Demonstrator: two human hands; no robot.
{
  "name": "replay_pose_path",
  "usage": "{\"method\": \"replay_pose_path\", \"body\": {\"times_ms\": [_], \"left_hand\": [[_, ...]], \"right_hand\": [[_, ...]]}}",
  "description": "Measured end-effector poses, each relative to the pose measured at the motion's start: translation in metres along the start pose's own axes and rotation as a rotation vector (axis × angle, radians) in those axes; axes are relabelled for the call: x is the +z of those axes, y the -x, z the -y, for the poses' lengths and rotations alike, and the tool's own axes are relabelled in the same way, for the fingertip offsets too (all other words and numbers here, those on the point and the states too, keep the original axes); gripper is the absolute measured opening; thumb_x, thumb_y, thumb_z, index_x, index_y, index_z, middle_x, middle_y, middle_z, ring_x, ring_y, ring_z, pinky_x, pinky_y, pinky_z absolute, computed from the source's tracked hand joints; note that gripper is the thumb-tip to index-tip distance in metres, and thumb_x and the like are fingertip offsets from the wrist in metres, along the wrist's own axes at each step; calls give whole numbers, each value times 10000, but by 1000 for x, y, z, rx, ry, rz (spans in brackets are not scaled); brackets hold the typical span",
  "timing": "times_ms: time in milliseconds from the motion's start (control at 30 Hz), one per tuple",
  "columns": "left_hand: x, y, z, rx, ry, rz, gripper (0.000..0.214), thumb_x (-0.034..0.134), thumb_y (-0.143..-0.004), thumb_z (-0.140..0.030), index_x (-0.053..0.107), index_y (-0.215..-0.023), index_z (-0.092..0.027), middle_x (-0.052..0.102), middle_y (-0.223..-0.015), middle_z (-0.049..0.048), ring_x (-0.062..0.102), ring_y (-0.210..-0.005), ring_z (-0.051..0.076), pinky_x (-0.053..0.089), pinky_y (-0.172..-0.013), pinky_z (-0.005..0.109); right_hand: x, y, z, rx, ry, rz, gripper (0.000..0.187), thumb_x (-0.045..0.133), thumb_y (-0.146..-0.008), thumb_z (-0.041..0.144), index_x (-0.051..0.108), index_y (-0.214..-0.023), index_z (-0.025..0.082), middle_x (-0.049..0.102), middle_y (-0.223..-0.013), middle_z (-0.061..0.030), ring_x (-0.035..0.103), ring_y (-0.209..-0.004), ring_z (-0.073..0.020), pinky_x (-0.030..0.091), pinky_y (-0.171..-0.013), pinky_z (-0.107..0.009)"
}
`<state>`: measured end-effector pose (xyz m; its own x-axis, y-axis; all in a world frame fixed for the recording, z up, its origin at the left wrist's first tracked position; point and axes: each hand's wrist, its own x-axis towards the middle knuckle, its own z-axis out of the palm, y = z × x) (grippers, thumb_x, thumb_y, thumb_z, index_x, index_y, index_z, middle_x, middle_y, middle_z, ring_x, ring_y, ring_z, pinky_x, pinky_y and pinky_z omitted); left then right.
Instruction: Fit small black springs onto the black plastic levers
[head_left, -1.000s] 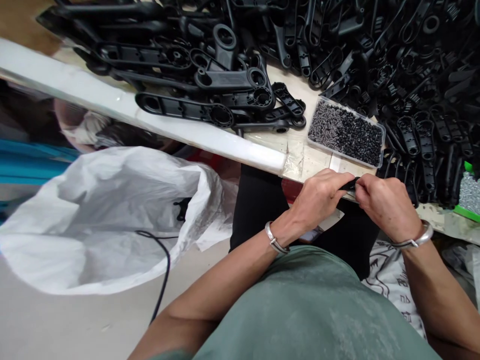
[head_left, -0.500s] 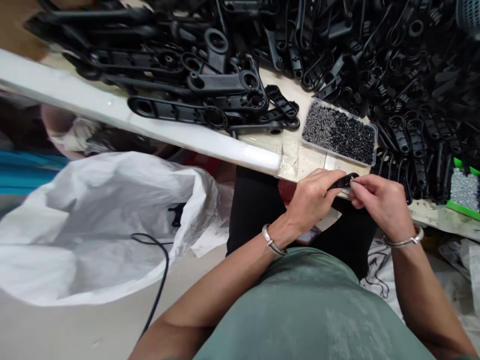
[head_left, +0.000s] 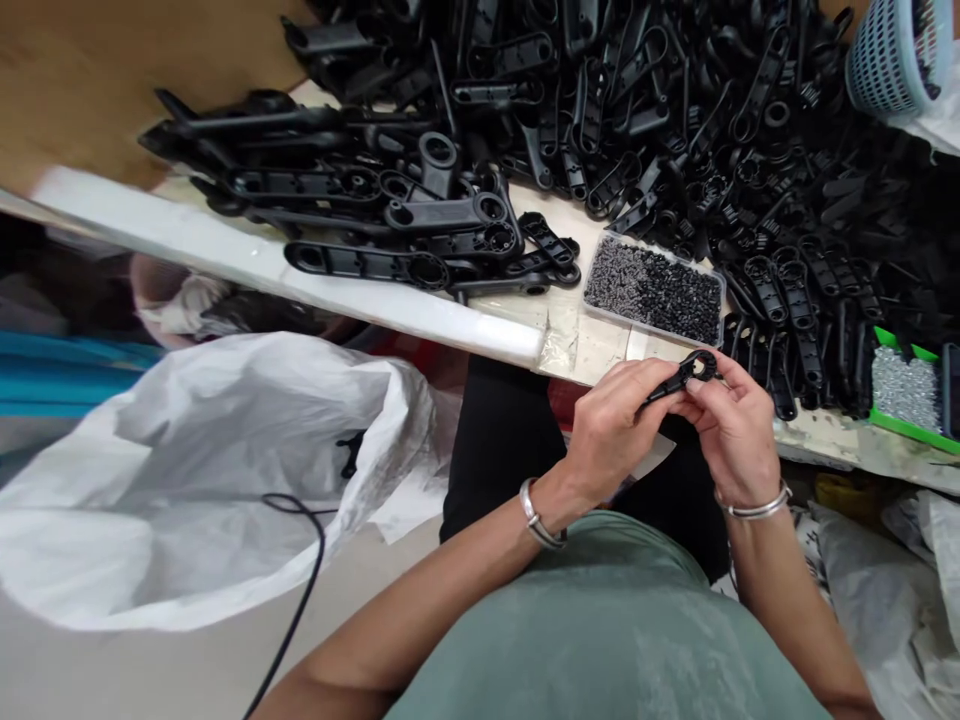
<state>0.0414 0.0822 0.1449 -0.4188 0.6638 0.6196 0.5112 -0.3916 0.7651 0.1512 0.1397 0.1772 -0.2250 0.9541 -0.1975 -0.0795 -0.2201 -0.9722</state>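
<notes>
A black plastic arm-shaped part (head_left: 681, 378) with a ring at one end is held in front of me, just over the table edge. My left hand (head_left: 616, 425) is closed round its narrow end. My right hand (head_left: 729, 420) pinches the ring end with fingers and thumb; whether a smaller piece is in those fingers I cannot make out. Just beyond my hands stands a clear plastic box (head_left: 654, 290) of small black and grey pieces. To its right lie several similar black parts (head_left: 780, 300) in a heap.
Black parts (head_left: 435, 212) pile along the table's back and left. A green tray (head_left: 907, 385) of small silvery pieces sits at right, a blue basket (head_left: 889, 65) behind. White foam strip (head_left: 450, 315) edges the table. Lower left is an open white sack (head_left: 225, 480) with a black cable (head_left: 311, 570).
My view has shifted, so more of the table's back shows. My right hand has turned and closed in on the part's ring end, which now shows more fully.
</notes>
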Motion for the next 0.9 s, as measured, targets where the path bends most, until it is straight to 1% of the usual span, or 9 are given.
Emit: {"method": "replay_pose_path", "body": {"times_ms": [167,300,367,467,567,667,733,833,900], "left_hand": [[-1,-1,-2,-25,25,10,189,651,-872,-108,660,-1039,-195,744,-983,20,708,-905,137,600,-858,264],[1,-3,2,-100,-3,0,230,685,-846,-134,669,-1065,-202,745,-976,13,716,-837,137,610,-777,233],[3,-3,2,-96,9,-6,246,682,-844,-128,666,-1078,-202,742,-993,13,716,-861,141,608,-799,236],[2,-5,0,-14,38,69,263,687,-852,-151,647,-1111,-181,728,-1064,45,704,-957,157,594,-875,255],[-8,-12,0,82,15,140,301,700,-861,-239,633,-1145,-164,719,-1086,79,682,-1029,190,582,-920,311],[-25,-22,8,154,-90,85,190,675,-880,-210,658,-1065,-171,733,-1028,70,678,-1000,198,568,-921,356],[-40,-29,19,192,-199,33,111,649,-889,-160,669,-998,-163,742,-968,59,676,-940,192,558,-897,363],[-64,-39,38,187,-418,-10,81,623,-902,-159,678,-960,-144,741,-937,64,648,-909,207,528,-867,383],[-78,-44,49,151,-548,-16,95,607,-914,-187,686,-949,-148,738,-951,64,623,-911,218,498,-851,392]], "right_hand": [[2,-4,1,41,0,47,334,739,-643,273,591,-935,208,616,-669,50,598,-513,-121,589,-533,-267],[7,-1,6,25,5,64,405,751,-676,320,590,-1037,229,656,-802,24,650,-695,-151,604,-696,-309],[6,-1,10,14,13,62,424,762,-678,311,608,-1066,238,669,-876,17,649,-765,-149,585,-745,-293],[-6,-9,22,31,111,124,488,806,-641,285,649,-1098,220,622,-731,37,610,-657,-141,566,-674,-290],[-34,-31,51,-13,341,199,543,804,-666,306,664,-1180,199,559,-648,50,568,-589,-136,551,-608,-302],[-70,-64,89,-211,536,-28,532,740,-737,233,646,-1258,181,533,-640,47,541,-590,-129,500,-535,-259],[-88,-91,110,-238,651,-148,521,680,-796,140,616,-1314,145,558,-679,22,522,-581,-114,465,-533,-260],[-98,-128,127,-272,883,-270,438,665,-832,69,644,-1269,90,604,-723,-18,472,-528,-82,419,-553,-293],[-98,-143,133,-204,926,-326,422,696,-813,30,660,-1230,82,642,-784,-47,476,-519,-66,416,-580,-312]]}}
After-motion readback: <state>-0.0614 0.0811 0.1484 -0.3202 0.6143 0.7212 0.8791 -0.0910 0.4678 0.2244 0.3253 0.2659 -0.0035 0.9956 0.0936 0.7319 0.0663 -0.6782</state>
